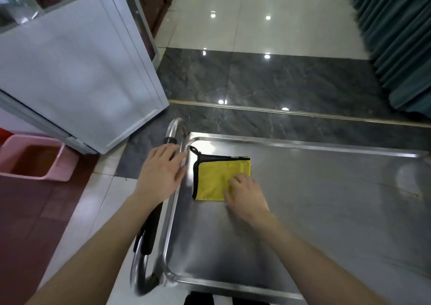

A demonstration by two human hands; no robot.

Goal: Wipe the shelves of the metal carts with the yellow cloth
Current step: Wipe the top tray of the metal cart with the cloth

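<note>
A folded yellow cloth (pixel 215 179) with a black edge and a small loop lies near the left rim of the metal cart's top shelf (pixel 326 200). My right hand (pixel 247 195) rests on the cloth's near right corner, its fingers bent down onto the fabric. My left hand (pixel 161 172) lies flat with straight fingers over the cart's left rim and the black-padded push handle (pixel 149 230). The shelf is shiny steel with a raised rim.
A pale cabinet (pixel 81 76) stands to the left of the cart. A pink bin (pixel 35 158) sits on the floor at far left. Green curtains (pixel 396 36) hang at the right. Glossy tiled floor (pixel 268 76) stretches ahead.
</note>
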